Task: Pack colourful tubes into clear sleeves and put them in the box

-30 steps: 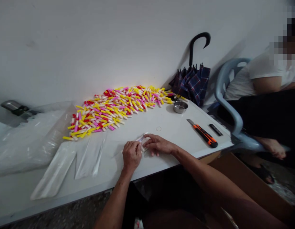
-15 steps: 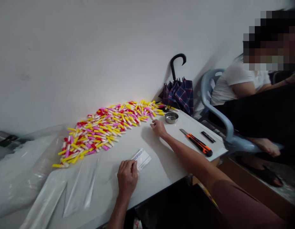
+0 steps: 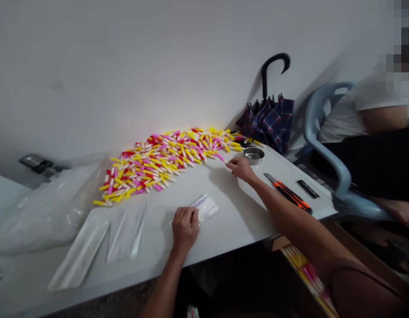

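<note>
A long heap of small plastic tubes (image 3: 168,165) in yellow, pink, red and cream lies along the wall side of the white table (image 3: 231,225). My left hand (image 3: 185,227) rests on the table, gripping the near corner of a small clear packet with a printed label (image 3: 205,208). My right hand (image 3: 239,169) is stretched out near the heap's right end, its fingertips close to a pink tube (image 3: 219,157). It holds nothing that I can see.
A steel bowl (image 3: 253,155), orange utility knife (image 3: 288,197) and black strip (image 3: 308,188) lie at the table's right. Beyond stand a plaid umbrella (image 3: 270,126) and a seated person (image 3: 363,115) on a grey chair (image 3: 327,128). Clear plastic sleeves (image 3: 80,255) lie at left.
My right hand has left the packet and reached out to the heap's right end. My left hand has stayed on the packet, which now lies more openly in view.
</note>
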`<state>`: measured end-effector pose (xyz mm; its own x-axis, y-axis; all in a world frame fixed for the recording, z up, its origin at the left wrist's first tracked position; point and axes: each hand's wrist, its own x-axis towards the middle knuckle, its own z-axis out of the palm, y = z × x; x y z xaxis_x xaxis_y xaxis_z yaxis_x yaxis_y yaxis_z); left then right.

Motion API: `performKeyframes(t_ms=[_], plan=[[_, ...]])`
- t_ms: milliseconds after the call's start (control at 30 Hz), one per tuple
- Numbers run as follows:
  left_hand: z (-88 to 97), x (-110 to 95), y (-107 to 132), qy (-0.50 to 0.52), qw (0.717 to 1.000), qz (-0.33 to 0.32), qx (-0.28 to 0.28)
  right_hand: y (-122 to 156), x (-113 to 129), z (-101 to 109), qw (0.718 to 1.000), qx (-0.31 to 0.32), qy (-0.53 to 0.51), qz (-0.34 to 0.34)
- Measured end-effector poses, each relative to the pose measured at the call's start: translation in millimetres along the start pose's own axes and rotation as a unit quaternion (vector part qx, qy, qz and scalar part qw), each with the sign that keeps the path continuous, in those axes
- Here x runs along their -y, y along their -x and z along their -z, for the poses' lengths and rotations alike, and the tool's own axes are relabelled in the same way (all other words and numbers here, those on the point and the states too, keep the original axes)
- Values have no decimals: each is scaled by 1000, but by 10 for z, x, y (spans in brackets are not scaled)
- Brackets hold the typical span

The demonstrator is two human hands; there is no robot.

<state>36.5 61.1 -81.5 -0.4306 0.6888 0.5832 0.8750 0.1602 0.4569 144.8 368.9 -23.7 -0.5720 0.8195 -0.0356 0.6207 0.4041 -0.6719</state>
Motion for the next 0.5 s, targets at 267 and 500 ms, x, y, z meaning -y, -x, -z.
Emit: performKeyframes(t_ms=[267,500], plan=[[14,-17,-3,2,1000,-3,-16,1010,65,18,936,190,35,294],[29,-34,1,-3,1000,-21,-20,1080,376,-441,897,212,42,385]])
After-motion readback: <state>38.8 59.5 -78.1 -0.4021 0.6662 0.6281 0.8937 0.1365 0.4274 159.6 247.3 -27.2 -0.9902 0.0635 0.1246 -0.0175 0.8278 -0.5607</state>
